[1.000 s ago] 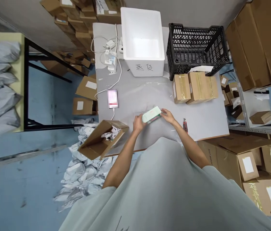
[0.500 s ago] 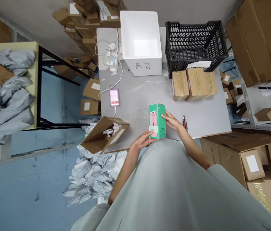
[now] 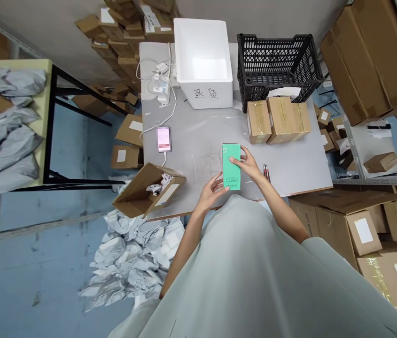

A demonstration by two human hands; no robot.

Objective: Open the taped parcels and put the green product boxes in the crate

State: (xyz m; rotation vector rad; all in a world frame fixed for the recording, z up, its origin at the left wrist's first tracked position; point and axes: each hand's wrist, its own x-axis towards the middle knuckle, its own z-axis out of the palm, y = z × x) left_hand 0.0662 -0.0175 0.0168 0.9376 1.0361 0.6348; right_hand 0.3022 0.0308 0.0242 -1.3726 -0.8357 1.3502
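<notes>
Both hands hold a small green product box (image 3: 231, 166) upright over the near edge of the grey table (image 3: 290, 164). My left hand (image 3: 212, 190) grips its lower left corner. My right hand (image 3: 249, 164) clasps its right side, with fingers laid across the face. The side turned to me is plain green with small print near the bottom.
An open cardboard box (image 3: 145, 190) with crumpled paper hangs off the table's left corner. A phone (image 3: 163, 139) on a cable, a white foam box (image 3: 203, 58), a black crate (image 3: 276, 65) and taped cartons (image 3: 277, 119) sit further back. A pen (image 3: 266, 172) lies right of my hand. Grey mailers (image 3: 131, 253) litter the floor.
The green box was lifted from lying low on the table, stood upright, then turned so the pictured face gave way to a plain green side. Both hands kept hold.
</notes>
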